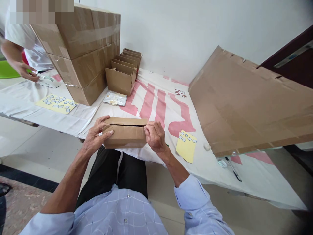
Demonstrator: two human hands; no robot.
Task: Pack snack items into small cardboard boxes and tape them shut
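Observation:
A small brown cardboard box rests at the table's front edge, its long side facing me. Its two top flaps are folded nearly together, with a narrow dark gap between them. My left hand grips the box's left end, thumb on the near top flap and fingers at the far left corner. At the right end, my right hand is closed with its fingertips on the corner by the gap; whether something small is pinched there is hidden. A yellow sheet with small blue-edged stickers lies to the right of my right hand.
Taped cartons form a tall stack at the left. Several open boxes stand in a row behind a plastic-wrapped packet. A large cardboard sheet leans at right, near a pen. A co-worker's hand holds a tape dispenser.

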